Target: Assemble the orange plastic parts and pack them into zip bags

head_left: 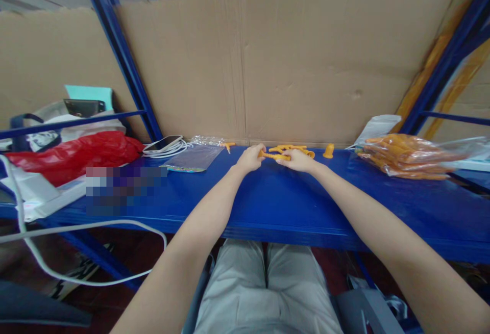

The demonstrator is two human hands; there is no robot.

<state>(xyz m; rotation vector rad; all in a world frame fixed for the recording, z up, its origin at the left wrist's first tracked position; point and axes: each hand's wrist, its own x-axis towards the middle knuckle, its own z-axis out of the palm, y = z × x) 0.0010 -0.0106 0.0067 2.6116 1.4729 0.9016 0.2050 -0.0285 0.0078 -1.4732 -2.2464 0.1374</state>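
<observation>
My left hand (250,159) and my right hand (299,160) reach to the back of a blue shelf (275,206). Both are closed on the two ends of a long orange plastic part (274,156), held between them just above the shelf. More orange plastic parts (291,148) lie right behind the hands. A single short orange piece (328,151) stands to their right, and a small orange piece (228,145) lies to their left.
A clear bag full of orange parts (406,156) lies at the right. A clear empty bag (193,158), a phone (163,143) with white cable and a red bag (72,155) sit at the left. A cardboard sheet (306,58) backs the shelf.
</observation>
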